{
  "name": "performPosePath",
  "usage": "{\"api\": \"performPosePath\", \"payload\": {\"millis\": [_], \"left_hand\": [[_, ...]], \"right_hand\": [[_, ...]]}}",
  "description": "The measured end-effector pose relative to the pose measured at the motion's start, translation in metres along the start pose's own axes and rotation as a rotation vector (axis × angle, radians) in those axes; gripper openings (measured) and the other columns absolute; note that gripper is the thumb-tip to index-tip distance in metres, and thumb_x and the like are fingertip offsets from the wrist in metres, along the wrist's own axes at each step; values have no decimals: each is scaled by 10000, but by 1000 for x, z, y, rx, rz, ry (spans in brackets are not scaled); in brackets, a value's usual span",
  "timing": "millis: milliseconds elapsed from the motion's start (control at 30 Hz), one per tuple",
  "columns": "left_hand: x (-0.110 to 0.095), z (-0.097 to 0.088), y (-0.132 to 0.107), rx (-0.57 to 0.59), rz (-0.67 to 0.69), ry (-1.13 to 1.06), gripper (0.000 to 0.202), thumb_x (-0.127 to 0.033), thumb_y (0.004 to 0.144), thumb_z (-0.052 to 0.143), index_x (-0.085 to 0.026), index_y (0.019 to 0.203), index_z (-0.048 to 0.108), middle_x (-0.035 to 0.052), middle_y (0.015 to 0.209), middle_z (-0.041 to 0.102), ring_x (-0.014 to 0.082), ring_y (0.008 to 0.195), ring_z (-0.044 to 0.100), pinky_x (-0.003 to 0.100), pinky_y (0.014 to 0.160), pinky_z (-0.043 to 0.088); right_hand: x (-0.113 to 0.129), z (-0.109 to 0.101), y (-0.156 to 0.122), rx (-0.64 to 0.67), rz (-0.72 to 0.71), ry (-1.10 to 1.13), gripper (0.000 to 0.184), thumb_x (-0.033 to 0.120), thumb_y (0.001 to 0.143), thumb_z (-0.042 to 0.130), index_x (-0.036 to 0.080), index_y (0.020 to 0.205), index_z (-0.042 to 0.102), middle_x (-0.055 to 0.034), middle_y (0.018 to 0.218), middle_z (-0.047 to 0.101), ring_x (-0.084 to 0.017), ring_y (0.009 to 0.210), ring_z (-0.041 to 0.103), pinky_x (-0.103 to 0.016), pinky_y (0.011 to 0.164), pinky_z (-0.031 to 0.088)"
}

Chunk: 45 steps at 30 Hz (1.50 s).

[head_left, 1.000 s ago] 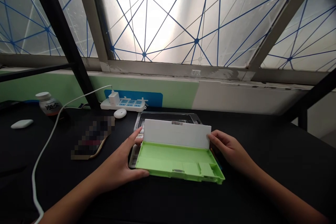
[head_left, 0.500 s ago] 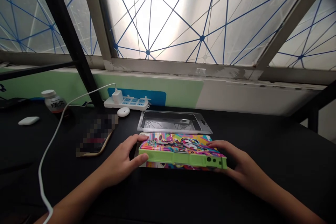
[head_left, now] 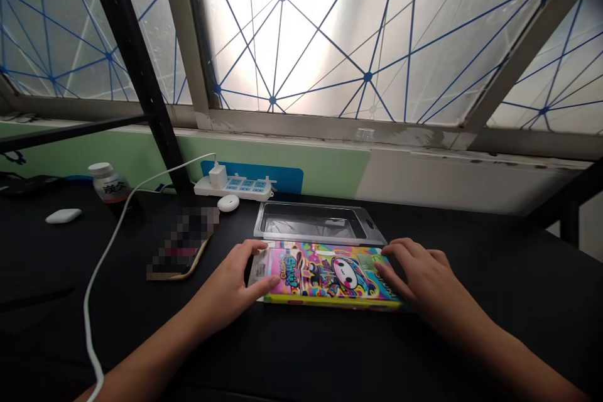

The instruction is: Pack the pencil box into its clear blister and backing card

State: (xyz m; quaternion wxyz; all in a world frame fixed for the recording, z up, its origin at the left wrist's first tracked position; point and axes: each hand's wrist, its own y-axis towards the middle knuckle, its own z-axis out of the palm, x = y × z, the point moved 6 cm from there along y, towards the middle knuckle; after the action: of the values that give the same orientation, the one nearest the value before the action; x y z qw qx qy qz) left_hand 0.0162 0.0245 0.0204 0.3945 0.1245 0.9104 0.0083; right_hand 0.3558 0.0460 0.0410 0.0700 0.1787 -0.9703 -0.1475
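1. A green plastic pencil case (head_left: pixel 325 277) with a brightly printed cartoon lid is lying shut and flat on a black tabletop (head_left: pixel 475 333), between both hands and just in front of a clear plastic blister tray (head_left: pixel 311 223).
2. The left hand (head_left: pixel 226 292) is placed at the case's left end, with the fingers curved and parted and the thumb laid on the lid. Whether a firm grip is taken cannot be told.
3. The right hand (head_left: pixel 421 273) is spread open over the lid's right end. It appears to be placed so that the case is steadied, not lifted.
4. A white printed card (head_left: pixel 257 273) is seen at the left end, seemingly tucked partly beneath the case.
5. A power strip (head_left: pixel 233 187) and a white cable (head_left: pixel 110 257) are set back, apparently out of the hands' way.
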Motion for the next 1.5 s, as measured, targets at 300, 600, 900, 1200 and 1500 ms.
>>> {"api": "performPosePath", "payload": {"millis": [300, 600, 900, 1200, 1500], "left_hand": [[3, 5, -2, 77, 34, -48, 1008, -482, 680, 870, -319, 1508, 318, 92, 1427, 545, 318, 1364, 477, 452, 1151, 352], [6, 2, -1, 54, 15, -53, 1063, -499, 686, 865, -330, 1551, 270, 75, 1402, 597, 306, 1329, 531, 423, 1137, 370], [3, 1, -2, 34, 30, -32, 1040, -504, 721, 835, -307, 1565, 260, 87, 1401, 608, 308, 1336, 532, 431, 1120, 402], [-2, -5, 0, 95, 108, -80, 558, -597, 981, 447, -268, 1409, 587, 74, 1501, 525, 321, 1365, 497, 439, 1120, 421], [5, -4, -5, 160, -10, 46, 795, -621, 854, 656, -325, 1539, 383, 49, 1586, 411, 349, 1488, 302, 533, 1192, 286]], "right_hand": [[83, 4, 30, 128, -246, 17, 324, 471, 1000, 496, 194, 1102, 629, -106, 1075, 668, -296, 991, 581, -448, 852, 418], [94, 13, 46, 90, -204, 122, 191, 332, 1013, 495, 187, 957, 607, -91, 976, 642, -272, 934, 547, -436, 827, 425], [96, 16, 51, -112, -273, 101, 133, 246, 989, 516, 194, 888, 584, -84, 903, 627, -251, 836, 535, -396, 753, 454], [104, -28, 24, -349, -425, 194, 121, 288, 1022, 484, 206, 972, 557, -86, 949, 659, -243, 923, 597, -454, 932, 450], [53, -38, -35, 329, -354, 356, 634, 591, 758, 770, 373, 1322, 580, -88, 1545, 461, -386, 1399, 435, -574, 1089, 435]]}}
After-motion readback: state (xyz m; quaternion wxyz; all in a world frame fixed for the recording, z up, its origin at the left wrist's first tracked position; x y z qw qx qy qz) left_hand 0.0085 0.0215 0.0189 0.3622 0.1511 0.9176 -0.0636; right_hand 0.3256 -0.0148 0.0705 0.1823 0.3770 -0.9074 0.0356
